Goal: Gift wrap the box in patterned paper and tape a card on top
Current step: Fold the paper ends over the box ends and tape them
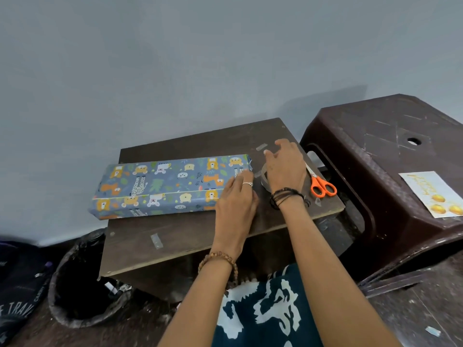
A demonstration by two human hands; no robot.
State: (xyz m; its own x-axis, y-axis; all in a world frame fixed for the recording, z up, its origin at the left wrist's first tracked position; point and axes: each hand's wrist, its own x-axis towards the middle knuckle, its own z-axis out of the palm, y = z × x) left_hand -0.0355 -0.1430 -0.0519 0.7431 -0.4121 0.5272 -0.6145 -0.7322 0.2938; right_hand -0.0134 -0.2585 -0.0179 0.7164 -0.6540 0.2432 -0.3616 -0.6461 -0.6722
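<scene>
Standing against grey wall [175, 58]: brown table [190, 236]

A home corner: low wooden table [175, 236], plastic stool [390, 156], bin [75, 279].

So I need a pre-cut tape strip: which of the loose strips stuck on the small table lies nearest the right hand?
The clear tape strip by the table's far edge, just beyond the right hand's fingertips; the others sit nearer the front.

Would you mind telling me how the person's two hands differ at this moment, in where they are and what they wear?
The left hand rests on the near right end of the wrapped box; the right hand hangs past that end, above the tape roll, fingers spread. The left hand shows a finger ring and a brown bead bracelet; the right wears dark cord bands. Neither hand grips anything.
</scene>
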